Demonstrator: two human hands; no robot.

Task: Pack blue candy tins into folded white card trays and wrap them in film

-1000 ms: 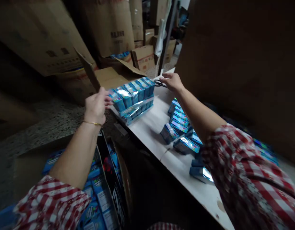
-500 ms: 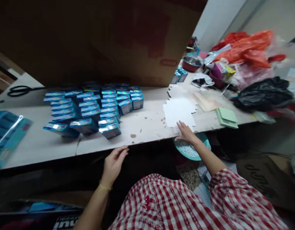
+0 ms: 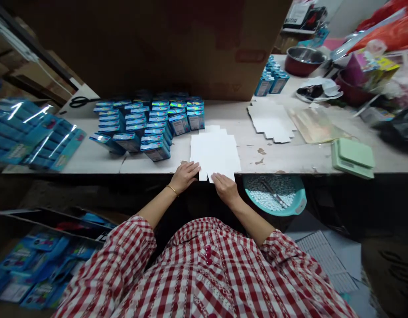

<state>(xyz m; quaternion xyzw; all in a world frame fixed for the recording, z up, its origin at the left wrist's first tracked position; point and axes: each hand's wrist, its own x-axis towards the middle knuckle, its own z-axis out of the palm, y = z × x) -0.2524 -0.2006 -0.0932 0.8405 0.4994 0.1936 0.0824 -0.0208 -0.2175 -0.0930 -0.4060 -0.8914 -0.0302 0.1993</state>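
Note:
A flat white box blank [image 3: 214,152] with cut-out flaps lies at the table's front edge, its near flaps reaching slightly past it. My left hand [image 3: 184,176] rests at the blank's near left corner, its fingers stretched out. At the near edge, my right hand [image 3: 225,187] grips a flap, with fingers on top and the thumb hidden. Rows of small blue printed boxes [image 3: 155,148] stand just left of the blank. More white box blanks [image 3: 272,119] lie to the right.
A large brown carton [image 3: 140,48] stands behind the boxes. Black scissors [image 3: 81,102] lie at the left, near wrapped blue packs [image 3: 54,145]. A green scale [image 3: 352,157] sits on the right. Below the table edge is a turquoise basin [image 3: 301,201] of small white pieces.
My right hand has moved left, bringing one white blank away from the others. My left hand has come up to its near corner. The view has turned right.

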